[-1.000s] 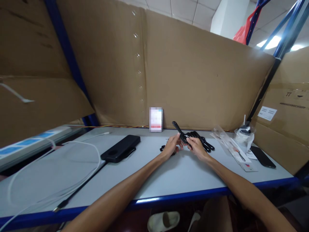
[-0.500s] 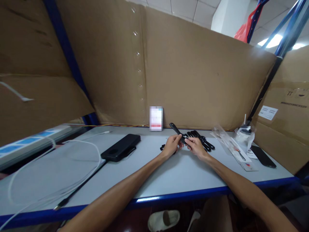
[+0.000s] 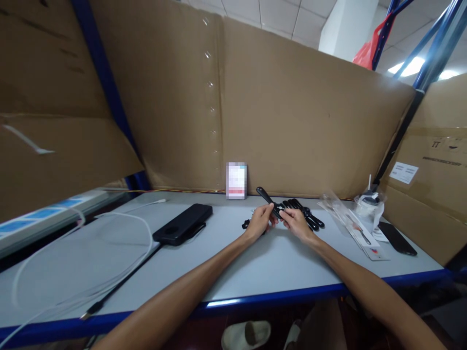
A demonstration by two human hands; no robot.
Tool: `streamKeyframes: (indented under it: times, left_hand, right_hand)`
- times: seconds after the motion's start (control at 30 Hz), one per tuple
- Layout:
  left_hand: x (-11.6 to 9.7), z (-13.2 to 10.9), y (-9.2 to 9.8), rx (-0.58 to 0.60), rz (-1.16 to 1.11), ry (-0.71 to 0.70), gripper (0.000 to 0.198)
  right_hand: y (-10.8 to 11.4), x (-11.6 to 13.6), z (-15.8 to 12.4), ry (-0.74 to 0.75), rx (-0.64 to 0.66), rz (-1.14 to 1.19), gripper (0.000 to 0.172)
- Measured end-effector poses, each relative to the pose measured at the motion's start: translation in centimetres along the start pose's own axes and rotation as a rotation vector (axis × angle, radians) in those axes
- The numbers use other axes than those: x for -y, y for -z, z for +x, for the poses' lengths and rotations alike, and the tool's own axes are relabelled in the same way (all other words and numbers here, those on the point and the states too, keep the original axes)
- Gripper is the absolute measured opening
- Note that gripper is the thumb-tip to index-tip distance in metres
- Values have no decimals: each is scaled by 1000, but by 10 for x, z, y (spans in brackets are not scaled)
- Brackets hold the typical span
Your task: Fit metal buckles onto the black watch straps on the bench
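Observation:
My left hand is closed on a black tool with a long rounded handle, which points up and away to the left. Close beside it, the fingers of my right hand pinch the lower part of the same tool. Its working end is mostly covered by my fingers, so its exact kind is unclear. Several similar black-handled tools lie just behind and to the right of my right hand. Some small black pieces rest left of my left hand, partly hidden by it.
A phone with a lit screen leans on the cardboard wall. A black power bank and white cables lie left. On the right are clear packages, a bagged white cup and a dark phone.
My hands stay in nearly the same place, both still on the black tool, with only a slight shift of the fingers. The view has tilted slightly.

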State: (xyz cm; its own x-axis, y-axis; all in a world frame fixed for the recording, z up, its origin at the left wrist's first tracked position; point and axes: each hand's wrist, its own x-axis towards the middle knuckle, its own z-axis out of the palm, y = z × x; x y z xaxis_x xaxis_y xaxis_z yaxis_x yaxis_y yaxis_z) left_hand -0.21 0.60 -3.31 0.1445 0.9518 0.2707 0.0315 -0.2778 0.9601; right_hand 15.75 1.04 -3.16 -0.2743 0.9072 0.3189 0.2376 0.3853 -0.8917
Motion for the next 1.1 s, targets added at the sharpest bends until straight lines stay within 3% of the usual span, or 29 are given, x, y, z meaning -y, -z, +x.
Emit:
streamKeyframes:
  times: [0.13,0.2,0.37,0.53,0.6,0.77,0.87,0.97,1.1]
  left_hand:
    - [-5,-2,6,-237,255,-71,53]
    - [-9,-3,9,-299,417,-140,48]
    - [-13,-5,6,-194,574,-191,46]
    - [-8,-6,-1,-99,574,-140,44]
    - [-7,-6,-3,-86,507,-102,42]
    - [-6,-6,-5,-6,161,129,36]
    - [-9,-7,-4,-44,131,109,31]
    - [-14,-10,-2,-132,370,-91,30]
    - [-20,-14,-2,-143,465,-198,30]
  right_hand:
    - [2,-1,1,19,-71,-63,48]
    - [4,-2,2,11,-96,-112,46]
    - [5,0,1,-2,-78,-293,38]
    - [1,8,-8,78,-90,-626,21]
    - [0,13,-12,66,-73,-742,15]
    - [-3,21,-19,24,-24,-944,23]
    - [-8,26,-22,6,4,-958,25]
    - [-11,27,-21,-3,-13,-862,24]
    - [-1,22,-7,32,-82,-580,6]
